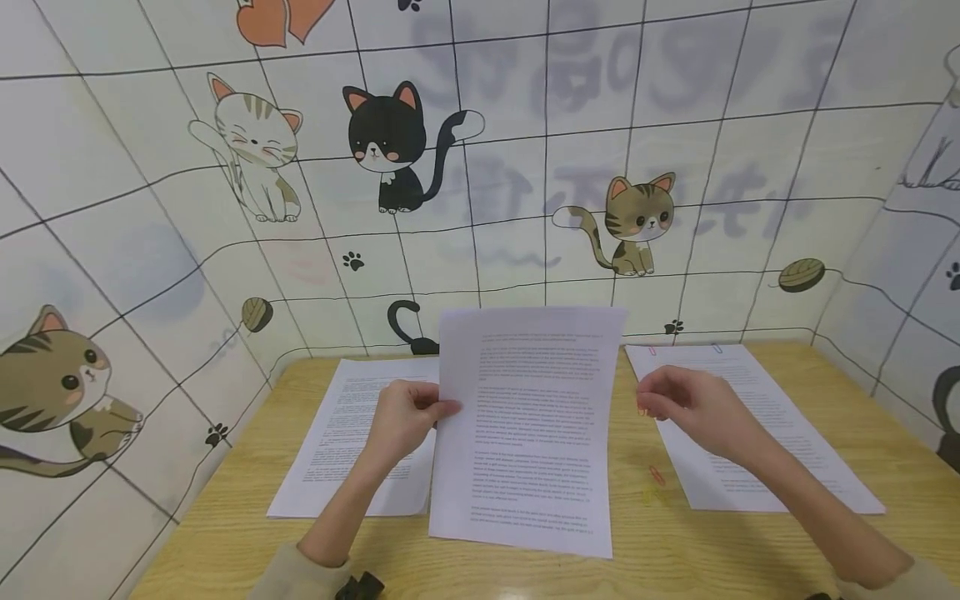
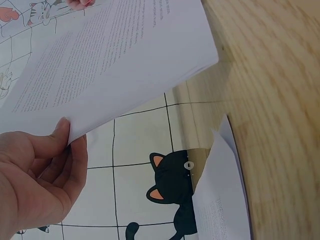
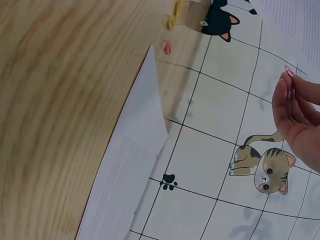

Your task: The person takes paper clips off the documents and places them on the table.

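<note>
My left hand (image 1: 408, 421) pinches the left edge of a printed sheaf of paper (image 1: 528, 433) between thumb and fingers, holding it upright above the table. In the left wrist view the thumb lies on the printed face of the paper (image 2: 95, 80). Off to the right of the sheaf, apart from it, my right hand (image 1: 693, 408) pinches a small pink paper clip (image 3: 289, 71) at its fingertips. On the table below that hand lie a red paper clip (image 1: 657, 475) and a yellow paper clip (image 1: 648, 497).
One printed stack (image 1: 337, 450) lies at the left of the wooden table (image 1: 217, 533). Another stack (image 1: 772, 450) lies at the right, with a pink clip (image 1: 652, 351) and a blue clip (image 1: 717, 348) on its far edge. A cat-patterned wall (image 1: 510, 250) stands behind the table.
</note>
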Available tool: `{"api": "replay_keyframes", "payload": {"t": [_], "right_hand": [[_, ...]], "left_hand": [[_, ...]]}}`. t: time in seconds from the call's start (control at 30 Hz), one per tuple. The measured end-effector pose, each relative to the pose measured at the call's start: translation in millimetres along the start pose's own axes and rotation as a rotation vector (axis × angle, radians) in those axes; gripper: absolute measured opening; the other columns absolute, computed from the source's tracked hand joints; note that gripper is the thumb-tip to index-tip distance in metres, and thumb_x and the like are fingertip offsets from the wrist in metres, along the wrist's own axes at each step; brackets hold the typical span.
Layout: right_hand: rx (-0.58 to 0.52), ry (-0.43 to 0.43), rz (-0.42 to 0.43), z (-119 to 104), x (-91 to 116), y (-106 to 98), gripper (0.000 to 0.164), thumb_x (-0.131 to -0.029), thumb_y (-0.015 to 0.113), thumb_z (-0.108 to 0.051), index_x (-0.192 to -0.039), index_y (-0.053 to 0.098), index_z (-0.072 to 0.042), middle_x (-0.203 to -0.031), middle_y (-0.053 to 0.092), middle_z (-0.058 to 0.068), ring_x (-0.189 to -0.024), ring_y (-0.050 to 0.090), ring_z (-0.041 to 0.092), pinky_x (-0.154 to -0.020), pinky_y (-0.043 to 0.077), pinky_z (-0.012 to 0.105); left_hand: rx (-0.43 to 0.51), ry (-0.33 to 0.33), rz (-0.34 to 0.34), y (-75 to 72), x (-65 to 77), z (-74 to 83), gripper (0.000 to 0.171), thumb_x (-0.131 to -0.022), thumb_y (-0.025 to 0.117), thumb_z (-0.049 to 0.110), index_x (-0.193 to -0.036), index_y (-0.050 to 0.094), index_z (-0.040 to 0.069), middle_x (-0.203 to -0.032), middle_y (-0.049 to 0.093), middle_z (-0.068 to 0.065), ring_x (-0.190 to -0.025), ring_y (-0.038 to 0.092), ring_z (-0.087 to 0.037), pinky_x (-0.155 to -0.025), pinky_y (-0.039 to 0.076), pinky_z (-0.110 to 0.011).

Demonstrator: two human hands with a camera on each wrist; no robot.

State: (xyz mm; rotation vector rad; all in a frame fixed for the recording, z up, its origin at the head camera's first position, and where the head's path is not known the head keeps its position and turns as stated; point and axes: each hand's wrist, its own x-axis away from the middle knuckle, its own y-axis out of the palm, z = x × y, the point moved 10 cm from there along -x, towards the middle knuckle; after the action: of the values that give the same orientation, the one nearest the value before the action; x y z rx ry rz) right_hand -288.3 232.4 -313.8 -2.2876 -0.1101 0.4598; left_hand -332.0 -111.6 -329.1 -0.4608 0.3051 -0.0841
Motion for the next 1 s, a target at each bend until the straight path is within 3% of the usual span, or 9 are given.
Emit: {"api": "replay_keyframes", "payload": {"t": [0.47, 0.73, 1.0], "right_hand": [[-0.069, -0.011, -0.269, 29, 12, 42, 0.006, -0.094, 0.071, -0.013, -0.094, 0.068, -0.007, -0.077, 0.066, -0.002, -0.067, 0.061, 0.013, -0.062, 0.05, 0.026], [-0.106, 0.007, -0.337, 44, 15, 54, 0.006, -0.093, 0.071, -0.012, -0.091, 0.067, -0.007, -0.07, 0.063, -0.002, -0.065, 0.058, 0.01, -0.059, 0.047, 0.025], [-0.179, 0.039, -0.415, 55, 18, 68, 0.003, -0.092, 0.066, -0.003, -0.089, 0.067, -0.003, -0.074, 0.068, 0.003, -0.066, 0.065, 0.017, -0.061, 0.054, 0.03]], "left_hand": [[-0.008, -0.016, -0.004, -1.3, 0.2, -1.3, 0.004, -0.082, 0.079, 0.0, -0.086, 0.079, 0.001, -0.075, 0.073, -0.005, -0.062, 0.064, -0.015, -0.06, 0.05, -0.025], [0.009, -0.018, -0.011, -0.6, 0.0, -1.9, 0.004, -0.082, 0.08, 0.0, -0.086, 0.079, 0.001, -0.076, 0.073, -0.005, -0.063, 0.065, -0.014, -0.06, 0.051, -0.025], [0.006, -0.028, -0.016, -0.3, -0.1, -2.7, 0.004, -0.083, 0.079, 0.001, -0.087, 0.08, 0.002, -0.075, 0.073, -0.005, -0.062, 0.065, -0.015, -0.061, 0.05, -0.026]]}}
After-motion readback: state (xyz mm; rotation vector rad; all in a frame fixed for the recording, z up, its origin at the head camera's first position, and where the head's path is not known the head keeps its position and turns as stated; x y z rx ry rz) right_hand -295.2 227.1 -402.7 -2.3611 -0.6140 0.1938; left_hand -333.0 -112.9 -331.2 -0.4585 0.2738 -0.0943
